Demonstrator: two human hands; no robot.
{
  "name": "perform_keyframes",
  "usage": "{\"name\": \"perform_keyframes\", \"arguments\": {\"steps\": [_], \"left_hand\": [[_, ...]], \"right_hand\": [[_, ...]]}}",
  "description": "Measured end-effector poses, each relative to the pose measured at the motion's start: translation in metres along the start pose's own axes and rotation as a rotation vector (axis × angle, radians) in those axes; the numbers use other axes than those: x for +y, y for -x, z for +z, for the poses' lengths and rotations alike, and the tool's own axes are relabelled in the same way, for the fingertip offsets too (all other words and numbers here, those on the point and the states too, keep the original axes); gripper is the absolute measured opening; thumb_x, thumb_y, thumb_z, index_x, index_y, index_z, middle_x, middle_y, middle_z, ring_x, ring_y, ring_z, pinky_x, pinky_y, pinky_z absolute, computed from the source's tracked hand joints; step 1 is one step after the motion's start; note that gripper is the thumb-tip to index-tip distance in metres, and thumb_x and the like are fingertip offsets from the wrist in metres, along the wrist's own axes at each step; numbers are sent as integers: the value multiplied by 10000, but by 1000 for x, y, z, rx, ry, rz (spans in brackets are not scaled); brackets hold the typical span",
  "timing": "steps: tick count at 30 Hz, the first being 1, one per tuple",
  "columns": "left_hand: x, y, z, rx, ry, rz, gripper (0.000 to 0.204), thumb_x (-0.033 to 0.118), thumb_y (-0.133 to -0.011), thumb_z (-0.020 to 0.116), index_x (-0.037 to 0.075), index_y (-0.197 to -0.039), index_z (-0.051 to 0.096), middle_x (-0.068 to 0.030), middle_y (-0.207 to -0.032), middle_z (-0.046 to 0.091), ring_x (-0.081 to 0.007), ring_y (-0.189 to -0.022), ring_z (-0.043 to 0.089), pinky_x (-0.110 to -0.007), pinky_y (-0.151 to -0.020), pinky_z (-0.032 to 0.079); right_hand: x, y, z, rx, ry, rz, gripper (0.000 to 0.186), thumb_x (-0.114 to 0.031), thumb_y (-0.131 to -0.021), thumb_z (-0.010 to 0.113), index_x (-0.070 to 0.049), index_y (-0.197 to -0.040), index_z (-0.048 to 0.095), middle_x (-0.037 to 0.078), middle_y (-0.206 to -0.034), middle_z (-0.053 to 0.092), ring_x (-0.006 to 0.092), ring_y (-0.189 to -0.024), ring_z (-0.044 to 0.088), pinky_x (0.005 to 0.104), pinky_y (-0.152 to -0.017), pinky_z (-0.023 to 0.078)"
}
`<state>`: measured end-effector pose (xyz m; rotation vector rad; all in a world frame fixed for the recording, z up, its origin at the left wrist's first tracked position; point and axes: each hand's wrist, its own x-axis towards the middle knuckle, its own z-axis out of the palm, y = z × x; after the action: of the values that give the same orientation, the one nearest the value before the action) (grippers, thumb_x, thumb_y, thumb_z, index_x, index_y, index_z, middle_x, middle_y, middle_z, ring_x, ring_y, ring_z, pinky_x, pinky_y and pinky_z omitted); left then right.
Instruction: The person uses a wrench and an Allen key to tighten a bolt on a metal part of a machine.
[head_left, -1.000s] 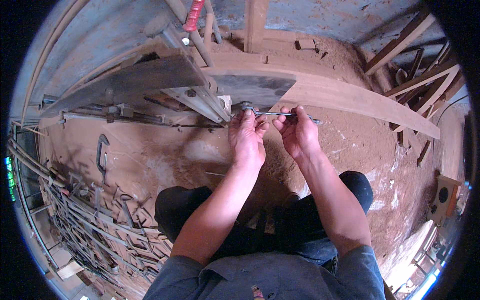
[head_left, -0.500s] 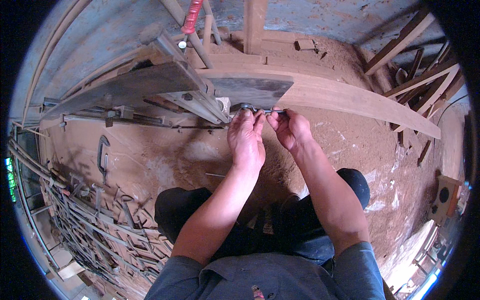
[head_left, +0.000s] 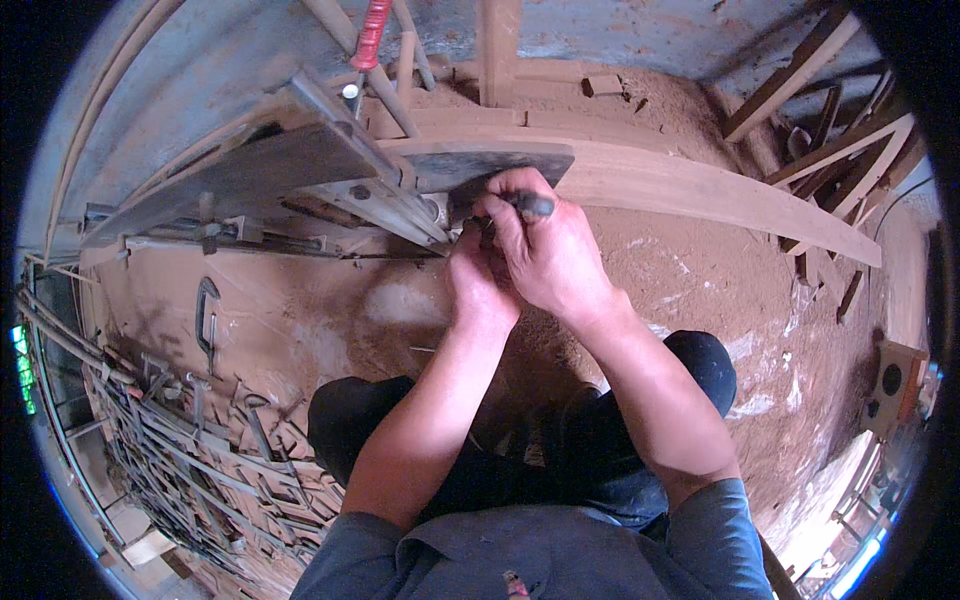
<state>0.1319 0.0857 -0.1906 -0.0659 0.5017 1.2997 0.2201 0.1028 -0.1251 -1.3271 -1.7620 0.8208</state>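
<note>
My right hand [head_left: 552, 248] is closed around a dark, rod-like tool [head_left: 533, 203], whose blunt end sticks out past the fingers. Just below and to its left, my left hand [head_left: 482, 288] is closed too, its fingertips largely covered by the right hand. What the left fingers grip is hidden. Both hands are together beside the metal rails [head_left: 400, 218] of a machine. A dark flat plate [head_left: 450, 165] lies right behind them, partly covered by my right hand.
A dark metal tabletop [head_left: 250, 170] slants to the left. Behind the hands runs a long curved wooden board [head_left: 720, 190]. A red ribbed handle [head_left: 371, 35] rises above. A C-clamp [head_left: 207, 315] and several heaped clamps [head_left: 210, 440] lie left; timber [head_left: 850, 170] leans right.
My right hand has moved left and up over my left hand, now with a fist-like hold. The thin metal tool stretched between both hands before is now mostly covered.
</note>
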Motion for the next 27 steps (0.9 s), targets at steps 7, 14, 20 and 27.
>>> {"name": "perform_keyframes", "arguments": {"steps": [7,14,20,27], "left_hand": [[-7,-16,-20,-167,12,22,326,312,-961,324,81,-1081,521,-77,-1055,557,-198,-1049,535,-378,-942,406],[-10,-6,-26,-180,-19,1,341,365,-937,358,93,-1046,532,-67,-1048,558,-202,-1028,534,-375,-927,412],[-15,-7,-45,-26,-2,-28,333,389,-946,367,118,-1012,551,-55,-995,592,-213,-991,557,-374,-907,434],[-12,1,-21,256,-197,104,132,192,-944,522,75,-1004,537,-58,-935,610,-150,-806,609,-271,-698,504]], "right_hand": [[-10,-7,2,-146,194,-165,146,-145,-858,529,-27,-923,473,207,-718,607,389,-695,616,471,-628,495],[8,11,3,-5,111,-112,154,-149,-828,599,-62,-924,515,165,-774,611,360,-702,619,423,-604,504],[28,34,14,46,-64,-49,107,-155,-882,566,-51,-908,579,107,-844,629,227,-709,602,345,-626,493],[55,29,2,485,-1176,846,273,-229,-988,338,-3,-938,484,112,-811,569,210,-640,571,361,-591,518]]}}
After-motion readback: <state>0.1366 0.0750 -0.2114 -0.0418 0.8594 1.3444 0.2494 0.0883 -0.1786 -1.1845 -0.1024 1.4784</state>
